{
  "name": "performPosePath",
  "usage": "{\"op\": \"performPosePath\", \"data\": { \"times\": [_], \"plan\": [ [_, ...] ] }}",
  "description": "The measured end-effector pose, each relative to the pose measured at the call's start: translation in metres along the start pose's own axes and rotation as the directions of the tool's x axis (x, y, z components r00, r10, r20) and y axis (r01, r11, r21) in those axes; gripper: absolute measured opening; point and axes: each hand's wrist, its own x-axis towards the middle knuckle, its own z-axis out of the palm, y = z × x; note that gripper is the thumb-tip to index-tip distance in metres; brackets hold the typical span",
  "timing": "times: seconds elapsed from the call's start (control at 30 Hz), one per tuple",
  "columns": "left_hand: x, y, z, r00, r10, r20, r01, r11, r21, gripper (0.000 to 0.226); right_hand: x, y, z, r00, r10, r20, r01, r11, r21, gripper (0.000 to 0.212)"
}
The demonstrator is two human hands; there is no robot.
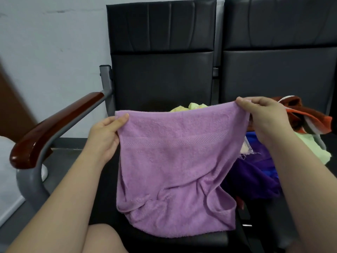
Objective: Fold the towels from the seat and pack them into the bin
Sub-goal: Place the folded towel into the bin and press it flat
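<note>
Lilac towel [173,165] hangs over black seat [191,242] before grey wall [54,52].

At centre, the lilac towel [173,161] hid most of a yellow towel [189,107] behind its top edge. The right hand [264,117] and forearm [300,170] covered part of the towel pile [255,176] at right. A white object [7,161] was cut off at the left edge.

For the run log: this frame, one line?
left hand: pinches lilac towel top-left corner | right hand: pinches top-right corner | towel: hangs unfolded | other towels: piled at right
</note>
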Motion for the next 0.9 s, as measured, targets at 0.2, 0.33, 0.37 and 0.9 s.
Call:
{"op": "performPosePath", "data": {
  "times": [0.2,0.33,0.37,0.9],
  "plan": [
    [0.002,0.047,0.005,0.991,0.117,0.058,-0.104,0.975,-0.197,0.043,-0.012,-0.042,0.001,0.993,-0.105,-0.055,0.115,0.967,0.229,0.024],
    [-0.007,0.092,0.004,0.967,0.181,0.177,-0.159,0.979,-0.130,0.012,-0.012,-0.068,-0.015,0.995,-0.102,0.008,0.087,0.882,0.463,0.035],
    [-0.010,0.102,0.004,0.959,0.214,0.184,-0.192,0.973,-0.129,0.012,-0.012,-0.075,-0.018,0.994,-0.099,0.049,0.060,0.851,0.521,0.035],
    [-0.001,0.081,0.049,0.956,0.267,0.123,-0.255,0.961,-0.105,0.008,-0.011,-0.060,-0.018,0.979,0.181,0.093,-0.197,0.737,0.647,0.029]
  ]
}}
